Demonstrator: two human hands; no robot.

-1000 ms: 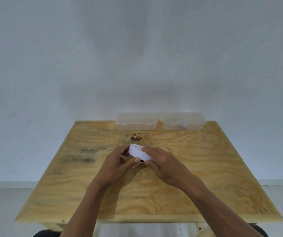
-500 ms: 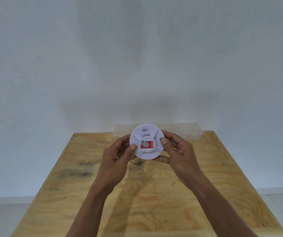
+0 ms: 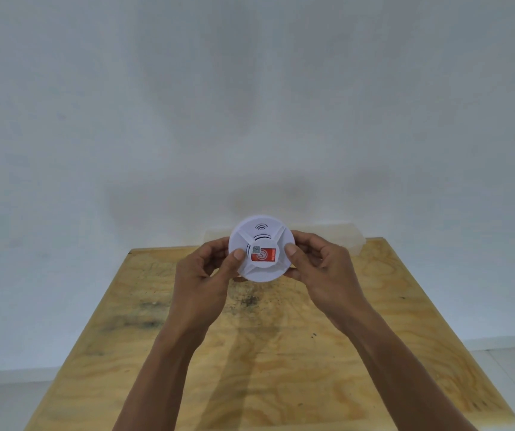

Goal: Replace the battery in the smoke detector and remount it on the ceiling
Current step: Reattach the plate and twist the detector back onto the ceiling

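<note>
The left hand pinches the left rim of the round white plastic smoke detector, thumb pressed on its face and fingers curled behind the edge. The detector is held in the air, above the far half of the pale plywood bench and clear of its surface, its face turned toward the camera with a red rectangular label near the centre. The right hand mirrors the hold on the right rim, thumb on the face and fingers wrapped behind. Past the right hand, a clear plastic lidded box sits at the far edge of the bench, partly hidden by the detector. Findings on risk: the hold rests on the rim alone, so if a twist is applied to separate the base and one thumb slides on the smooth plastic, the unit could drop to the bench and crack. Forcing the turn the wrong way could break the locking tabs; which way it releases cannot be told from this view. No battery is visible, so the replacement's whereabouts cannot be confirmed, and the compartment at the back is hidden.
</note>
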